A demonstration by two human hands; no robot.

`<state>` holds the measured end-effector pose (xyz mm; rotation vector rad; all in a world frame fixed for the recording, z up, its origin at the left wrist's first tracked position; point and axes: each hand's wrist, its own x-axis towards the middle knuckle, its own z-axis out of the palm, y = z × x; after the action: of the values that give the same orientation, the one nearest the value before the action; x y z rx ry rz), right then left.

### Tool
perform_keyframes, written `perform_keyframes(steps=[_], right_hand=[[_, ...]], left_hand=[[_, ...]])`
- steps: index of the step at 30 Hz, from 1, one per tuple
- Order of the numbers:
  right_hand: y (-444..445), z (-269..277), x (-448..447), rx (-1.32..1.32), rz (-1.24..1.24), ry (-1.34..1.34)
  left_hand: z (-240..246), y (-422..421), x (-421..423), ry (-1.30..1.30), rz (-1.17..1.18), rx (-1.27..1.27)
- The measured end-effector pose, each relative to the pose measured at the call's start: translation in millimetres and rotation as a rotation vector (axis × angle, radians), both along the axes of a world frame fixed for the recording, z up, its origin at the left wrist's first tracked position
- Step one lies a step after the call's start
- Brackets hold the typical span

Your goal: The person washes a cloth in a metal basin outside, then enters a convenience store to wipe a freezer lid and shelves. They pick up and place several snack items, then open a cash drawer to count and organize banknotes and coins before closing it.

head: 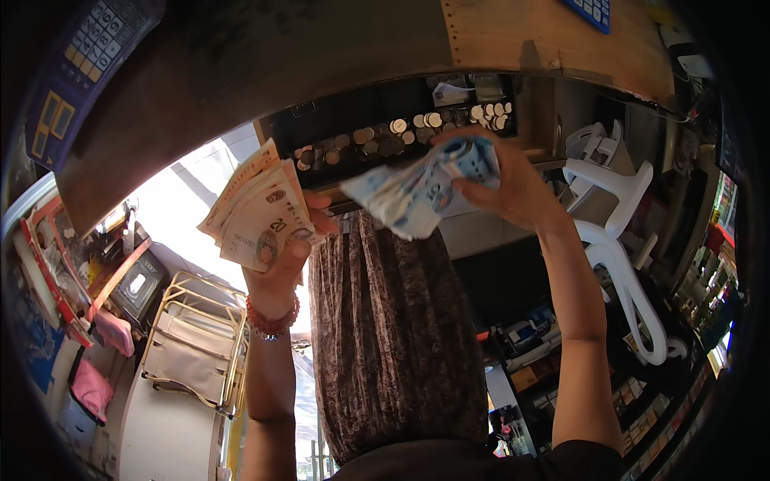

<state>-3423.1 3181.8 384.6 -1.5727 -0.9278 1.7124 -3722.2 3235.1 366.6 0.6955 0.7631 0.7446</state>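
Fanned orange-brown banknotes (264, 213), the front one marked 20, are pinched between the thumb and fingers of my left hand (286, 261), which has a beaded bracelet (271, 318) at its wrist. My right hand (502, 180) holds a loose bunch of bluish banknotes (415, 192), one of them folded over near the fingers. Both bunches are apart from each other. Beyond them lies a dark cash drawer (361, 105) with rows of coins (385, 138) and, at its back right, compartments with some paper in them (451, 90). My right hand partly hides the drawer's front right part.
A wooden counter top (331, 36) spans above the drawer, with a blue calculator (592, 12) at its edge and a larger keypad device (90, 78) at upper left. A white plastic chair (619, 240) stands right; a folded metal-framed chair (195, 343) leans left.
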Motion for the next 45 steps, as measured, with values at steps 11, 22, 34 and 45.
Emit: perform_keyframes(steps=[11,22,34,45], right_hand=[[-31.8,18.6,-20.5,0.069,-0.211,0.166],[-68.3,-8.8,-76.1,-0.006,-1.006,0.544],[-89.9,-36.3,-68.5,0.070,-0.908,1.117],[-94.2,-56.8,-93.1,0.113,-0.967,1.233]], left_hand=[[20.4,-11.1,58.1,0.307,-0.295,-0.058],[37.5,-64.4,86.3,0.429,-0.032,-0.083],[42.7,-61.1,83.0,-0.050,-0.019,-0.460],[43.6,-59.7,83.9,0.075,-0.012,-0.584]])
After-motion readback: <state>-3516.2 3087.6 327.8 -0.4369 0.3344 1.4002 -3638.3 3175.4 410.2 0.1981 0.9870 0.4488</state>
